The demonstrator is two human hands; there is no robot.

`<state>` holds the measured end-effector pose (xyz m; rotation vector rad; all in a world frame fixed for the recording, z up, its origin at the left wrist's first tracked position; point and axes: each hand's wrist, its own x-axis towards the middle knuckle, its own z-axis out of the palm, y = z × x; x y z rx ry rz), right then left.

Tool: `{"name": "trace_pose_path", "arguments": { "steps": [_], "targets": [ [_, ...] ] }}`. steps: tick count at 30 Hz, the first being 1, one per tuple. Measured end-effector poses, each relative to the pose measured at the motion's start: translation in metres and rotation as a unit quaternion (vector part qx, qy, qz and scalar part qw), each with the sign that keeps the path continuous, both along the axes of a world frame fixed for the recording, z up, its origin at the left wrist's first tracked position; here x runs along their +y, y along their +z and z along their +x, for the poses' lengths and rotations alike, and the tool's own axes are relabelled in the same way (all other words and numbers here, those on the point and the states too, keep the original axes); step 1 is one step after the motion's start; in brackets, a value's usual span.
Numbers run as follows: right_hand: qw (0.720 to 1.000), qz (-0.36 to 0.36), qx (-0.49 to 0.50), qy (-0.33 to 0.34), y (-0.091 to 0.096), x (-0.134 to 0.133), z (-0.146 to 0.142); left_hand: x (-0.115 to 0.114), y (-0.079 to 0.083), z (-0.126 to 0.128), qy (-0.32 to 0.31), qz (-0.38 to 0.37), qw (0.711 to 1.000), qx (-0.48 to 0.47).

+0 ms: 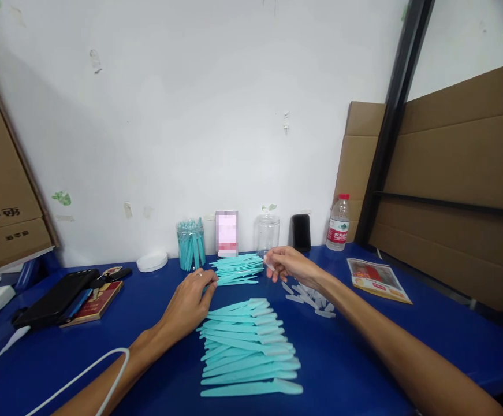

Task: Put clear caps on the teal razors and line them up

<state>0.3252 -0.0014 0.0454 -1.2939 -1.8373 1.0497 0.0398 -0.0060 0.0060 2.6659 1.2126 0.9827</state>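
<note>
My left hand (194, 294) is at the left ends of the far pile of turquoise eyebrow razors (238, 266). Its thumb and forefinger close on the handle end of the nearest razor (242, 282) there. Between the fingertips of my right hand (286, 263) is a small clear plastic cap (269, 264), just right of that pile. Loose clear caps (309, 297) lie below my right wrist. Closer to me, a stack of razors (251, 352) lies in rows, with capped-looking ends pointing right.
Against the wall stand a jar of turquoise razors (191, 245), a phone with a lit screen (227, 234), a clear jar (267, 234), a dark phone (301, 232) and a water bottle (338, 225). A white lid (152, 262) lies left, a packet (377, 280) right. A white cable (82, 372) crosses my left forearm.
</note>
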Motion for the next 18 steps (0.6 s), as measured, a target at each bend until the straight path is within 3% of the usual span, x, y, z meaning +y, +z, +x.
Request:
{"name": "trace_pose_path", "arguments": {
  "steps": [6,18],
  "targets": [
    [0.983,-0.06,0.149,0.085,-0.008,-0.005,-0.011,0.001,-0.001,-0.001,0.003,0.002,1.0,-0.005],
    [0.984,-0.068,0.142,0.082,-0.016,-0.002,-0.015,0.0,-0.001,0.0,-0.005,0.002,1.0,-0.002]
  ]
}}
